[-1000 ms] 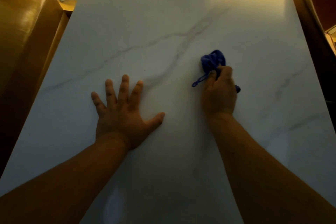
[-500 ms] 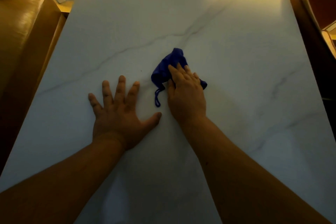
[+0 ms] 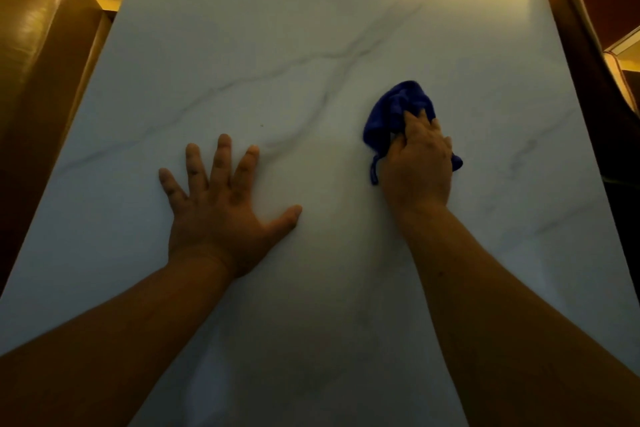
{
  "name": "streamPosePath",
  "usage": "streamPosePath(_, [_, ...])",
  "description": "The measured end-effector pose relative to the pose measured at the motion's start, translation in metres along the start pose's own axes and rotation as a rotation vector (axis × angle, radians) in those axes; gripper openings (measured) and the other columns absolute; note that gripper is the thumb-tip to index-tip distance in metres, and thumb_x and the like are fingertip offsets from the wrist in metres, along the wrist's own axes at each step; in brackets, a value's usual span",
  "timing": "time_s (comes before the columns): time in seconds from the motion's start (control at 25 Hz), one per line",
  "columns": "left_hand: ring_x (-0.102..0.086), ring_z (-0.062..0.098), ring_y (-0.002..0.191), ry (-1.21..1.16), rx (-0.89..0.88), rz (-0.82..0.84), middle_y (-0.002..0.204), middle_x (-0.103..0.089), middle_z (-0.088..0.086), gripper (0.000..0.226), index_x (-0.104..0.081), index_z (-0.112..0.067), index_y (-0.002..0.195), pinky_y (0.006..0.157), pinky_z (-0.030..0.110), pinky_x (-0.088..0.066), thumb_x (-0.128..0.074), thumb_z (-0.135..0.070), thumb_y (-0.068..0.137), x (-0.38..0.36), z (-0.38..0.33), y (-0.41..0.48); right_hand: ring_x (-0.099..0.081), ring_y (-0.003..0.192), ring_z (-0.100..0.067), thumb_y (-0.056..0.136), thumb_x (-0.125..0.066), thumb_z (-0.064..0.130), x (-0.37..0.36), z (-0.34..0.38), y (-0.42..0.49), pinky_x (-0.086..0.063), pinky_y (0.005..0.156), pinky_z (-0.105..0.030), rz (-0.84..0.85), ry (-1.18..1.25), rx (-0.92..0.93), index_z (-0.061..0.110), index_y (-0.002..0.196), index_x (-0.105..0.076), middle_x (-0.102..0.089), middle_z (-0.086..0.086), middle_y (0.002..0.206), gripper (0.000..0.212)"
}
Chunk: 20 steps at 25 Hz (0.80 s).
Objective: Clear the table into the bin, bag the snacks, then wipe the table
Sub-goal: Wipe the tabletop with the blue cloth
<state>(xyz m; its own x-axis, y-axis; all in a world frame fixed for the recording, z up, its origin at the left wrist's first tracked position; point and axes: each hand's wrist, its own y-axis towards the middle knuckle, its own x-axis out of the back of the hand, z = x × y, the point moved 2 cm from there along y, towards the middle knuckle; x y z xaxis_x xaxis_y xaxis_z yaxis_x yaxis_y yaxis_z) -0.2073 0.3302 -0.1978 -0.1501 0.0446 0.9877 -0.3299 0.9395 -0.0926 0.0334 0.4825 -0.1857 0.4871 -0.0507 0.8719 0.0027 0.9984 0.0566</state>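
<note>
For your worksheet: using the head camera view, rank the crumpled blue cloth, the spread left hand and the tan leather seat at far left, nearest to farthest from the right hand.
1. Crumpled blue cloth: under the right hand.
2. Spread left hand: flat on the table, leftward.
3. Tan leather seat: beyond the table's left edge.

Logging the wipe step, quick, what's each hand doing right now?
Left hand: open, fingers spread, palm flat on the table, holding nothing.
Right hand: closed on the blue cloth, pressing it to the table.
</note>
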Motion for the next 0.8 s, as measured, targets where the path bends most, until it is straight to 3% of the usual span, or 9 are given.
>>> streamPosePath(0.12, [0.011,0.038,0.157,-0.001,0.002,-0.011,0.174,0.006,-0.001,0.109,-0.005,-0.039,0.162,0.119,0.072,0.007,-0.017,-0.101,0.073,-0.001,0.0,0.0,-0.026,0.151,-0.031,0.103,-0.042,0.024,-0.017,0.031,-0.001,-0.013,0.124,-0.045,0.034,-0.023,0.031,0.013,0.151,-0.045,-0.037,-0.012,0.161,0.049])
streamPosePath(0.32, [0.008,0.039,0.157,0.005,0.018,-0.022,0.174,0.003,0.001,0.11,-0.005,-0.039,0.163,0.119,0.073,0.004,-0.016,-0.101,0.073,-0.001,-0.002,-0.001,-0.028,0.151,-0.029,0.1,-0.046,0.024,-0.048,0.091,-0.039,-0.013,0.123,-0.045,0.167,0.014,0.277,0.016,0.148,-0.05,-0.039,-0.011,0.16,0.049])
streamPosePath(0.48, [0.007,0.039,0.157,-0.005,0.012,-0.017,0.174,0.002,0.001,0.109,-0.006,-0.039,0.162,0.119,0.073,0.003,-0.017,-0.101,0.074,0.0,-0.002,-0.001,-0.028,0.151,-0.024,0.099,-0.039,0.03,-0.04,0.075,-0.054,-0.012,0.125,-0.042,0.238,0.02,0.38,0.018,0.148,-0.049,-0.039,-0.007,0.16,0.051])
streamPosePath(0.64, [0.01,0.039,0.157,-0.007,0.002,-0.009,0.174,0.005,0.0,0.108,-0.005,-0.039,0.162,0.119,0.072,0.005,-0.016,-0.101,0.073,0.001,0.0,-0.001,-0.035,0.148,-0.026,0.099,-0.046,0.028,-0.018,0.033,-0.051,-0.017,0.123,-0.044,0.169,-0.001,0.309,0.015,0.145,-0.053,-0.043,-0.009,0.157,0.048])
streamPosePath(0.8, [0.012,0.039,0.157,-0.015,-0.014,-0.01,0.173,0.007,0.0,0.109,-0.003,-0.039,0.162,0.119,0.072,0.008,-0.016,-0.101,0.074,0.001,0.001,-0.001,-0.029,0.15,-0.029,0.103,-0.047,0.021,0.005,-0.008,-0.017,-0.013,0.124,-0.045,0.08,-0.049,0.099,0.012,0.151,-0.045,-0.039,-0.013,0.16,0.049])
